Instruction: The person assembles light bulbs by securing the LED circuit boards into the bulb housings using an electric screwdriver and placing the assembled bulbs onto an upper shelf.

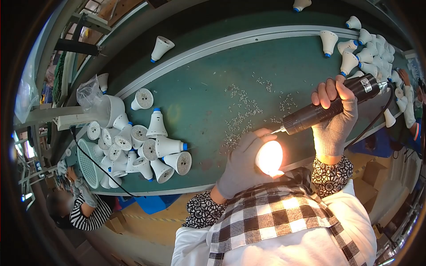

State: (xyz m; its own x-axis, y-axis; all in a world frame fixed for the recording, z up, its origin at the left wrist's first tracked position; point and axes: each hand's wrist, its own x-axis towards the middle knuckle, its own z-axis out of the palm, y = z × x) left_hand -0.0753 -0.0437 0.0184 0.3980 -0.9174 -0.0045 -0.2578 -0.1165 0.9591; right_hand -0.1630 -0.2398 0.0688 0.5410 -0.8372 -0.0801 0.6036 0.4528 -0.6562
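My left hand (239,170), in a grey fingerless glove, is wrapped round a bulb housing (269,158) close to my body. The housing's face glares so brightly that its details are washed out. In my right hand (336,117), gloved the same way, is a black electric screwdriver (310,119), gripped round its barrel. Its thin bit points left and down, its tip by my left fingertips at the upper edge of the housing. Whether the bit touches a screw cannot be seen. Many small screws (244,106) lie scattered on the green work surface (191,99) just beyond my hands.
At left, white bulb housings (155,148) with blue ends are heaped beside a green basket (88,164). More housings (372,55) are piled at the far right. A metal rail (199,51) borders the surface. Co-workers are at left (88,208) and right (408,106).
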